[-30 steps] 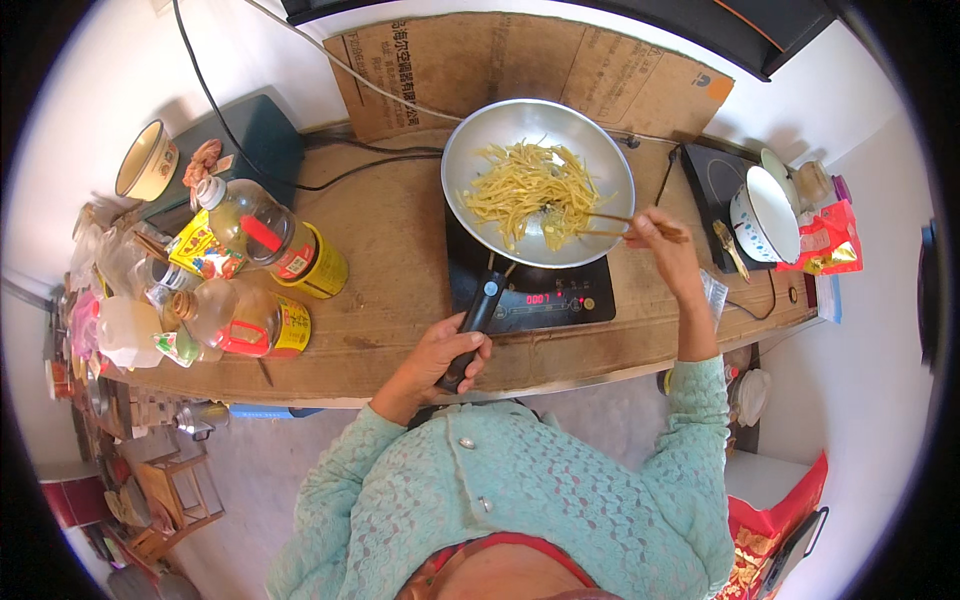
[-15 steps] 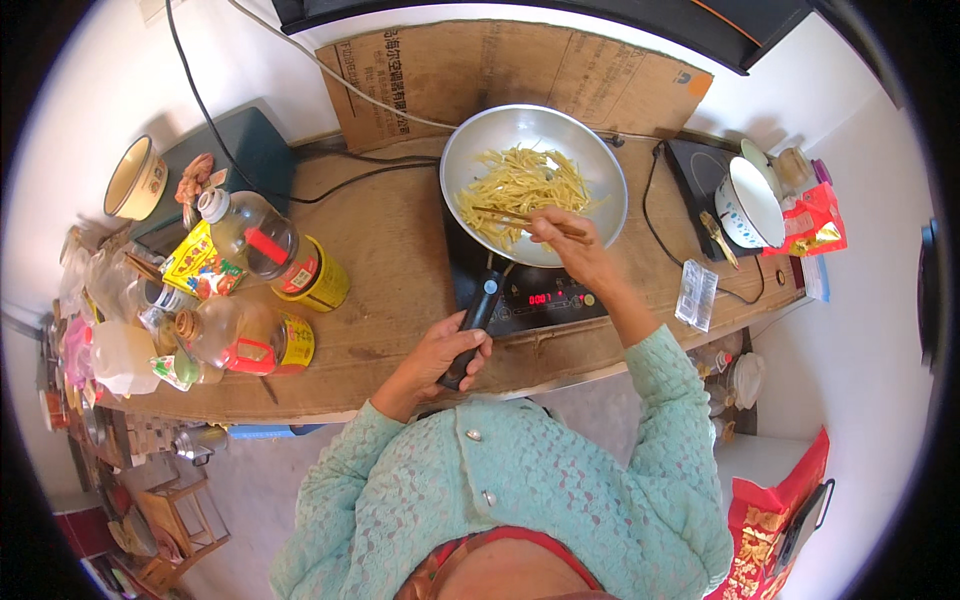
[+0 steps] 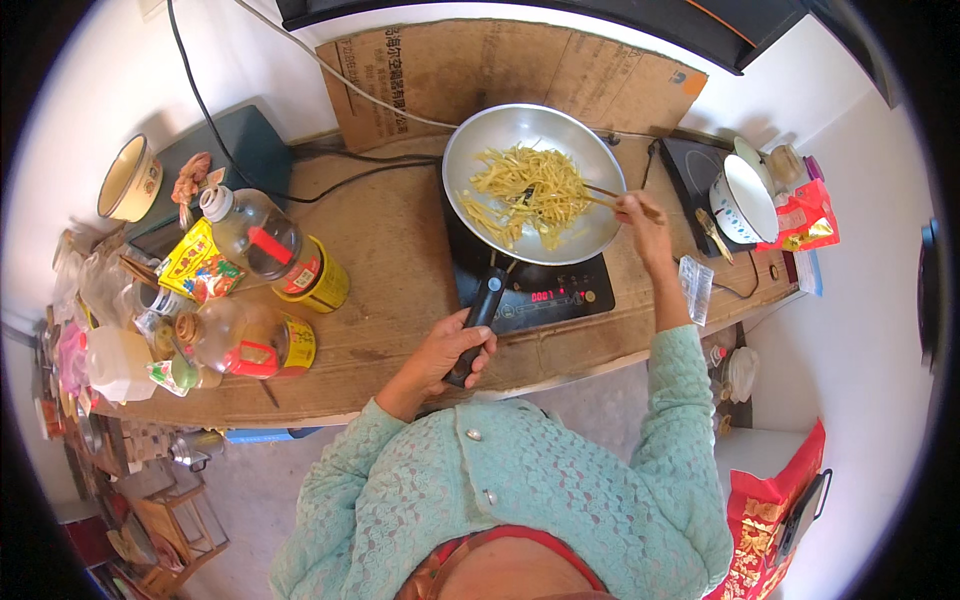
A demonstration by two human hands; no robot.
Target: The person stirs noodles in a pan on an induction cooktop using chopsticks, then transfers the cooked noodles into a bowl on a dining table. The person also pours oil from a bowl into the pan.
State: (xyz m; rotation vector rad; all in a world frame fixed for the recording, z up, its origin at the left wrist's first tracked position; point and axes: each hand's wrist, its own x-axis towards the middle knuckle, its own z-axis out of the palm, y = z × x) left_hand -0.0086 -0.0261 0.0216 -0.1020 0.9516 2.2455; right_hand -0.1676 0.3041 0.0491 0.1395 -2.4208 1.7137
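— Where the worn wooden counter (image 3: 400,250) runs along the white wall, what stands on it?

— In the head view, a flattened brown cardboard sheet (image 3: 500,65) leans against the wall behind a black induction hob (image 3: 530,290). A second black hob (image 3: 695,170) sits to the right, bearing a white enamel bowl (image 3: 745,195). The floor below is grey concrete.

— And the hands?

— The left hand (image 3: 445,350) is curled tight around the black pan handle (image 3: 478,320), fingers wrapped close. The right hand (image 3: 640,215) pinches a pair of thin wooden chopsticks (image 3: 600,195), fingers narrow about them, the tips reaching into the pan.

— Where is the pan?

— The round silver metal frying pan (image 3: 535,185) rests on the nearer hob, filled with pale yellow shredded strips (image 3: 525,190) heaped in its middle.

— Count the rest for me.

— Two hobs, one pan, one pair of chopsticks. Two large clear oil bottles with yellow labels (image 3: 270,245) lie on their sides at the left, one cream enamel mug (image 3: 128,180) stands near the wall, and one red bag (image 3: 770,510) hangs low at the right. The smaller clutter at the far left is too crowded to count.
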